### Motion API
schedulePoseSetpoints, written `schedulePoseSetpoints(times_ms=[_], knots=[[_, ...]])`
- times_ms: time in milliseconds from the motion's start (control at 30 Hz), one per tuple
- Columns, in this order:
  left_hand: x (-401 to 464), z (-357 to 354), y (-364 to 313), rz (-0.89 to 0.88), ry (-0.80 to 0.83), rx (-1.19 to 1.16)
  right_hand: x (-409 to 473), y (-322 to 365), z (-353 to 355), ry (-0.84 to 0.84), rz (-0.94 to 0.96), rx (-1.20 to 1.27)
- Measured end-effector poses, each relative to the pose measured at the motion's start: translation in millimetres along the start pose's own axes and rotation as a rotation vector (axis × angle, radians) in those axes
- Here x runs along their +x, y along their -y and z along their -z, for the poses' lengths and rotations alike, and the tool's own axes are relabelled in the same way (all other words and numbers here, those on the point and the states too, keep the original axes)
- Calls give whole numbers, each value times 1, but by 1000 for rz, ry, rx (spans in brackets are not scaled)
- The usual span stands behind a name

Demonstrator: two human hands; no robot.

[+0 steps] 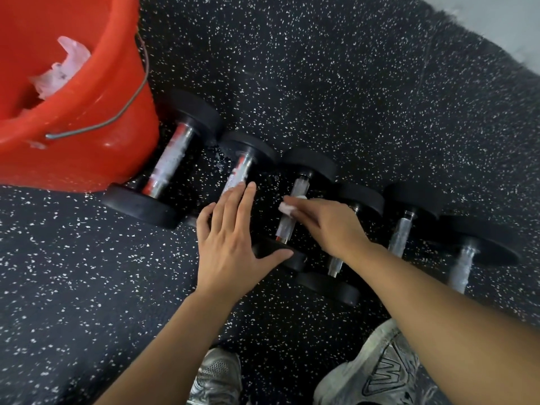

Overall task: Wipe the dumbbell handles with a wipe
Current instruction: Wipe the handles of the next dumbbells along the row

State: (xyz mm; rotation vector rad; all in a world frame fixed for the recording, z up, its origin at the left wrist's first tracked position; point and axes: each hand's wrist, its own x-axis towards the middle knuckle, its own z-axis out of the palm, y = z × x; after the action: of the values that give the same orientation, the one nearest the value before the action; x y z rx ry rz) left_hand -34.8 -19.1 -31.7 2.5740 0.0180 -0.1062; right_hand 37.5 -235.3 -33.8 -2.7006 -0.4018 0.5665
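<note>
head view: red bucket (87,118) at the speckled floor's (350,83) far-left corner, six dumbbells (163,168) beside it. left hand (230,244), spread wide, steadies the third dumbbell (292,211); right hand (327,223) pinches the wipe (287,207) on its handle. mid-wipe; next likely rubbing down toward the near end.

Black white-speckled rubber floor (321,68), pale strip (502,21) at far edge

An orange bucket (87,133) with a thin wire bail stood at the upper left on black rubber floor (350,83) flecked with white. Crumpled pale scraps (61,70) lay inside it. Two worn grey sneakers (377,372) showed at the bottom edge.
</note>
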Motion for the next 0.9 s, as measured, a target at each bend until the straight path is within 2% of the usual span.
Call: schedulePoseSetpoints(times_ms=[100,200,300,400,467,533,633,667,767,900], knots=[[0,1,0,6,10,1,-1,2,-11,-113,-11,71],[0,1,0,11,19,1,-8,4,-20,-143,-1,162],[0,1,-1,14,20,3,-16,5,-16,-39,46,180],[0,0,-1,15,18,5,-23,8,-8,167,100,166],[0,0,-1,14,19,8,-23,8,-3,214,136,130],[0,0,-1,14,20,8,-17,6,2,105,113,160],[0,1,-1,15,23,12,1,-2,7,-194,-37,232],[0,1,-1,13,22,13,7,-4,7,-239,-81,221],[0,0,0,4,16,2,13,-3,-1,-213,-115,183],[0,-1,1,3,12,7,-6,0,-15,-122,-1,223]])
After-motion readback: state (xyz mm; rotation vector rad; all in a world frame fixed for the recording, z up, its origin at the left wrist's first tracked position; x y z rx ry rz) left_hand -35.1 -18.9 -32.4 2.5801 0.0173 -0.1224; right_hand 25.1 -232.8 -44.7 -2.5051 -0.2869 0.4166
